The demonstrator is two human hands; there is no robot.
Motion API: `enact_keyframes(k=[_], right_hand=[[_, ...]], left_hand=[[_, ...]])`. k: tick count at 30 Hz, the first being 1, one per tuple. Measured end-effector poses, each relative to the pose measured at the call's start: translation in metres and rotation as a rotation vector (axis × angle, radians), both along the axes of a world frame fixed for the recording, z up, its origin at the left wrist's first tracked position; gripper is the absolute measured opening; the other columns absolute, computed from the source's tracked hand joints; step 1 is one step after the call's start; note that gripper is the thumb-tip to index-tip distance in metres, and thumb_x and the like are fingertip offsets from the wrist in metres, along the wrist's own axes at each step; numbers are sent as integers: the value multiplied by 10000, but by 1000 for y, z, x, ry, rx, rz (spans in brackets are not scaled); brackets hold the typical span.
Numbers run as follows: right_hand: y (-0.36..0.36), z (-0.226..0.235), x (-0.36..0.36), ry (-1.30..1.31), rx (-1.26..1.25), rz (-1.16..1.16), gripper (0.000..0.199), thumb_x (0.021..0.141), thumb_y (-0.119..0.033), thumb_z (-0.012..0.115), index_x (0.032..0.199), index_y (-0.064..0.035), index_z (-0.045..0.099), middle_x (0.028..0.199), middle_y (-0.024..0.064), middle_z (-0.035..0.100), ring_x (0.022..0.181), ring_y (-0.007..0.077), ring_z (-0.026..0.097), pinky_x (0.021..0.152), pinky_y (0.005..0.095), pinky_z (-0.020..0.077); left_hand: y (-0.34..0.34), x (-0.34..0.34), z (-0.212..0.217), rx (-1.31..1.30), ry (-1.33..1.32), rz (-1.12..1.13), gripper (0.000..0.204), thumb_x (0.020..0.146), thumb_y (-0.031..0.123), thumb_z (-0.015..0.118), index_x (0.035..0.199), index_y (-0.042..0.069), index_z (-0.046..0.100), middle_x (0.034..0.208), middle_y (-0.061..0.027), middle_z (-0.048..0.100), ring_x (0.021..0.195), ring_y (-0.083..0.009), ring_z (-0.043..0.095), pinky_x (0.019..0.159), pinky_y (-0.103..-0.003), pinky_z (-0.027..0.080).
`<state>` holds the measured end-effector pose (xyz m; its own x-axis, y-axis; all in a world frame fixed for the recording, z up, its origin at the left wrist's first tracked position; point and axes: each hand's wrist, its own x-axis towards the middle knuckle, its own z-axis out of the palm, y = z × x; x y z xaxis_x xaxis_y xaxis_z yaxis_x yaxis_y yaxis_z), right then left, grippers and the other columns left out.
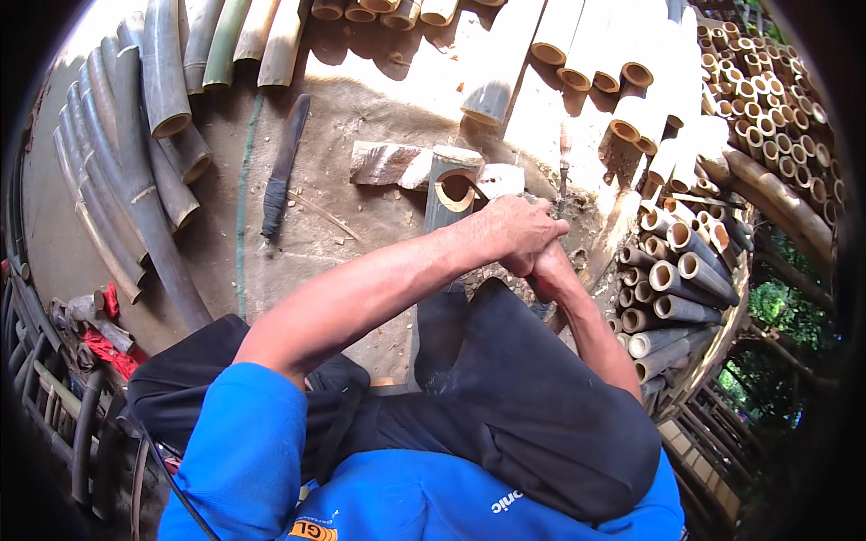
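My left hand (516, 230) is closed, with a thin dark knife blade (478, 190) coming out beside it. My right hand (548, 268) is closed too, clasped against the left; the knife's handle is hidden by the hands. The blade reaches into a rounded opening cut in a grey-green bamboo tube (442, 215). This tube runs back toward my lap between my legs, and its far end lies against a rough wooden block (391, 164).
A large knife with a wrapped handle (275, 206) lies to the left. Curved bamboo poles (135, 171) spread beyond it. Cut bamboo tubes (690, 279) are stacked at the right. A slim tool with a wooden handle (565, 149) is beyond my hands. Red cloth (110, 352) lies at far left.
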<state>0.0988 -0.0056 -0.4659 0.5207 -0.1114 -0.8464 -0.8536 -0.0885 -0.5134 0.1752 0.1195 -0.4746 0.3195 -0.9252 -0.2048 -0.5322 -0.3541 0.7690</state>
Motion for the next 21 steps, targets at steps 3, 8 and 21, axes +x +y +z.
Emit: enact_keyframes(k=[3, 8, 21], right_hand=[[-33, 23, 42, -280, -210, 841, 489, 955, -292, 647, 1354, -15, 588, 1327, 171, 632, 1189, 251, 613, 989, 403, 521], [-30, 35, 108, -490, -432, 1515, 470, 870, -282, 702, 1267, -39, 639, 1198, 228, 680, 1121, 357, 644, 942, 451, 516], [10, 43, 155, -683, -647, 1847, 291, 802, -192, 738, 1033, -48, 638, 928, 142, 689, 837, 315, 685, 659, 447, 563]], left_hand=[[6, 9, 14, -163, 127, 191, 742, 704, 92, 725, 1423, 123, 545, 1274, -237, 594, 1053, -411, 684, 851, -505, 582], [18, 13, 18, -446, 160, 646, 716, 775, 72, 735, 1462, 132, 543, 1355, -305, 512, 1126, -468, 647, 979, -505, 546], [-17, -25, -3, -661, -161, 1292, 1050, 710, 3, 798, 1599, 35, 241, 1447, -289, 357, 1306, -461, 457, 1113, -526, 406]])
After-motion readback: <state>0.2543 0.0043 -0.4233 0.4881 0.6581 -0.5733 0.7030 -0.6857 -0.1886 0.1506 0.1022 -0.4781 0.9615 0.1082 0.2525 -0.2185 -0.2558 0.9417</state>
